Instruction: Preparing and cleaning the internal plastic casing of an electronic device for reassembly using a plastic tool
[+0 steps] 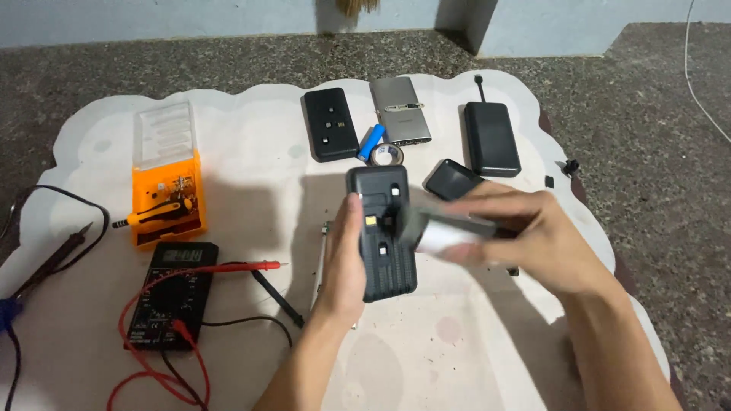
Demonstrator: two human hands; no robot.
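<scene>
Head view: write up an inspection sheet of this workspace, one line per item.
Surface: pale scallop-edged mat with small stains, lying on speckled stone floor.
Job's things: black power bank held upright; blurred grey and white object against its face.
Clutter: orange screwdriver kit, multimeter, second black power bank, silver power bank, third black power bank, blue cell, tape roll, small black device.
Grippers: left hand grips the held power bank's edge; right hand holds the grey object.
Cables: red probe lead, black leads, white cable.
Surroundings: light wall, broom bristles.
</scene>
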